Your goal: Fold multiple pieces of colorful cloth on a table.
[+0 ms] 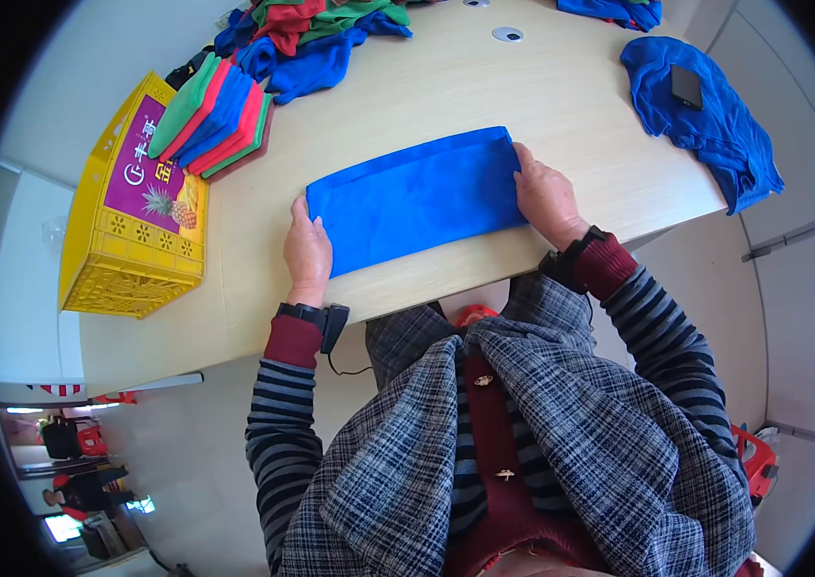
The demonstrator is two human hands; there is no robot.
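A blue cloth [417, 200], folded into a long rectangle, lies in front of me at the near side of the table. My left hand [308, 252] is closed on its left end, fingers curled round the edge. At the opposite short end, my right hand [547, 197] grips the cloth, its thumb near the far corner. Between the hands the fabric is spread out fairly smooth, and a fold line runs along its far edge. The fingertips under the cloth are hidden.
A yellow plastic crate [129, 288] stands at the left, with a stack of folded green, red and blue cloths [215, 115] beside it. Loose cloths [321, 58] are heaped at the back. At the right, a black phone-like object [686, 87] rests on a crumpled blue cloth [715, 135].
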